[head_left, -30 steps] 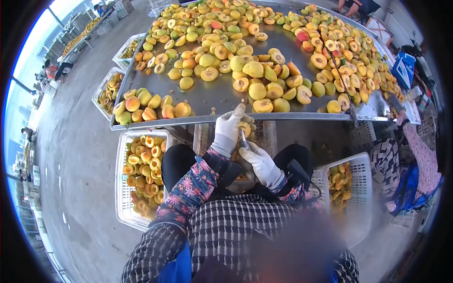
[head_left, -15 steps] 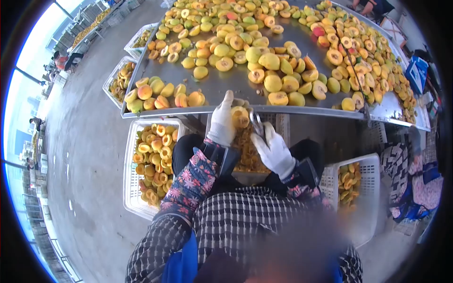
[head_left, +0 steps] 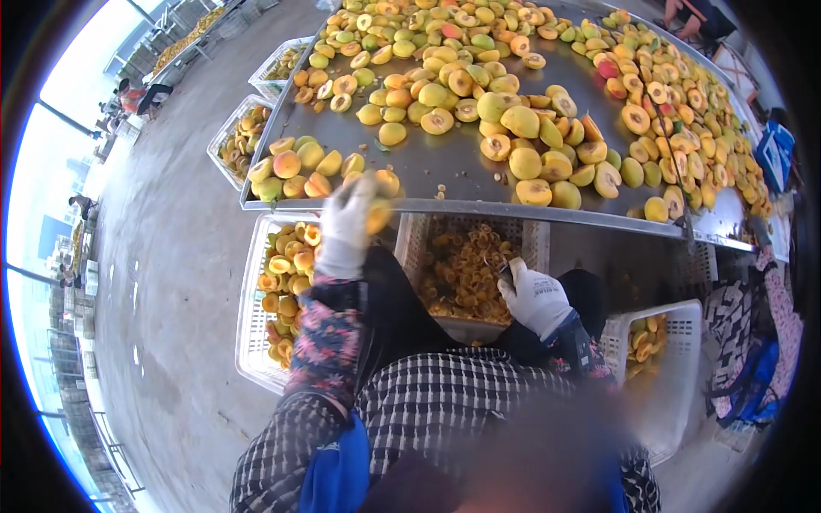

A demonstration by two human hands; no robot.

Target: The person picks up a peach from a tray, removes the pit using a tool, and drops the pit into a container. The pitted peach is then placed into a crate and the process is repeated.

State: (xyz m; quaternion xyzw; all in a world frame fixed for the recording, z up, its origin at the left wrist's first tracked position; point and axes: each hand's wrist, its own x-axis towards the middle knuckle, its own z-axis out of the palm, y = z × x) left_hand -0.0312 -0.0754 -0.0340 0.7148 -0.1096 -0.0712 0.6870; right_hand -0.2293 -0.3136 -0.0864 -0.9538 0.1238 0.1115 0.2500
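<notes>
My left hand [head_left: 345,229], in a white glove and smeared by motion, is at the table's near edge above the left crate. Its fingers are closed on a yellow peach half [head_left: 378,215], also blurred. My right hand [head_left: 539,299], gloved too, is lower, over the right side of the middle crate [head_left: 414,248]. It grips a small metal pitting tool [head_left: 503,272], whose handle is mostly hidden by the fingers. Pits and scraps [head_left: 466,274] fill that crate between my knees. Just past my left hand, several peaches [head_left: 310,155] lie on the metal table [head_left: 428,175].
Piles of whole and halved peaches [head_left: 453,77] cover much of the table. A white crate of halves [head_left: 248,333] stands at my left, another crate [head_left: 676,342] at my right. A person in patterned clothes [head_left: 735,342] is at far right; others [head_left: 137,98] work at far left.
My left hand has moved left with the peach half, away from the pitting tool. My right hand has dropped lower and to the right with the tool. The view has shifted slightly.
</notes>
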